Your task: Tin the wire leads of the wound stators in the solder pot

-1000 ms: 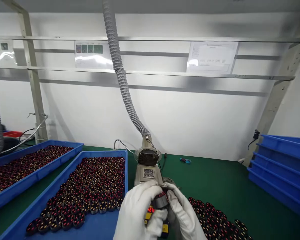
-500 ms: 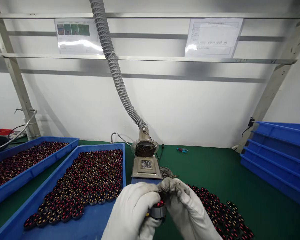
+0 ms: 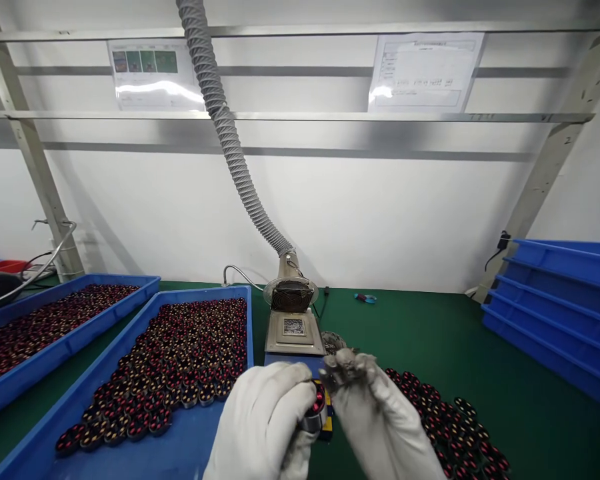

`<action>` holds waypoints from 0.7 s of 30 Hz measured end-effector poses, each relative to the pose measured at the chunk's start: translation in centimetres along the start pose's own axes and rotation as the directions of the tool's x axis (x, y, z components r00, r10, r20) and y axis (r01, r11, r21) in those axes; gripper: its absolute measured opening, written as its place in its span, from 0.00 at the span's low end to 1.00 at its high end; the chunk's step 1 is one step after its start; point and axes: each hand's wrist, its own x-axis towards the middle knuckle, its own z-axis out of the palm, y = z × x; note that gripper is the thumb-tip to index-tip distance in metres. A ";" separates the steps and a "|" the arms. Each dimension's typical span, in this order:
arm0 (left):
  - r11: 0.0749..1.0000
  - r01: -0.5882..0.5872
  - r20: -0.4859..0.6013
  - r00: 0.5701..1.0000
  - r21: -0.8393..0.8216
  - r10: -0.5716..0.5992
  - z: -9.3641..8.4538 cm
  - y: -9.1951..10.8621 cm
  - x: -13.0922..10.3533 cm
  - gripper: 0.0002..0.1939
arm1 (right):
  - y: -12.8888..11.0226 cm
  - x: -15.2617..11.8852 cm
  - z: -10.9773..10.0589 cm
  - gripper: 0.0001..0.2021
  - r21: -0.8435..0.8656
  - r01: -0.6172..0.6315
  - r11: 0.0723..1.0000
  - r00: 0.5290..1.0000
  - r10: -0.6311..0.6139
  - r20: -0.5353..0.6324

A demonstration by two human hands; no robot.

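Observation:
My left hand (image 3: pixel 265 417), in a white glove, is closed around a small motor stator (image 3: pixel 316 408) with a grey metal outer ring and red windings inside. My right hand (image 3: pixel 375 407) is just to the right of it, slightly apart from the stator. Its glove is blackened at the fingertips, which are curled together; whether something small is between them I cannot make out. Behind the hands stands a metal solder pot (image 3: pixel 295 333) with a square, silvery bath in its top. A yellow and dark blue object (image 3: pixel 329 408) shows partly behind the held stator.
Blue trays full of stators stand left, the nearer tray (image 3: pixel 251 333) beside my left hand. A pile of stators (image 3: pixel 445 420) lies right on the green table. Stacked blue trays (image 3: pixel 555 320) stand far right. A grey hose (image 3: pixel 235 153) hangs to the pot; pliers (image 3: pixel 365 298) lie behind.
My right hand has drawn away from the stator, a little to the right, opening a gap. The left hand keeps its hold, and the stator's red windings now show more.

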 end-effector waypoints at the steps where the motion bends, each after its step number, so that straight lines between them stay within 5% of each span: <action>1: 1.000 0.019 0.002 1.000 -0.007 -0.019 0.0 0.0 -0.1 0.10 | -0.4 -0.1 -0.1 0.12 0.012 0.018 1.000 0.999 -0.017 -0.030; 4: 0.998 0.061 -0.001 0.998 -0.028 -0.062 0.0 0.0 -0.3 0.10 | -0.7 -0.1 -0.4 0.12 -0.160 0.085 0.983 0.995 -0.092 -0.034; 7: 0.998 0.069 -0.016 0.997 -0.006 -0.069 0.0 0.1 -0.4 0.11 | 0.3 0.1 0.0 0.17 -0.297 -0.009 0.955 0.990 0.051 0.134; 13: 0.948 0.264 0.047 0.965 -0.175 -0.260 0.1 -0.2 -0.8 0.17 | 2.9 0.1 0.9 0.15 -0.075 -0.174 0.982 0.970 0.184 0.156; 17: 0.800 0.399 0.163 0.916 -0.449 -0.367 -0.3 -0.6 -0.8 0.14 | 3.2 0.2 0.7 0.15 0.000 -0.274 0.962 0.952 0.271 0.143; 21: 0.668 0.451 0.147 0.875 -0.592 -0.461 -0.6 -0.6 -0.5 0.11 | 3.3 0.1 0.8 0.16 0.023 -0.346 0.938 0.931 0.340 0.134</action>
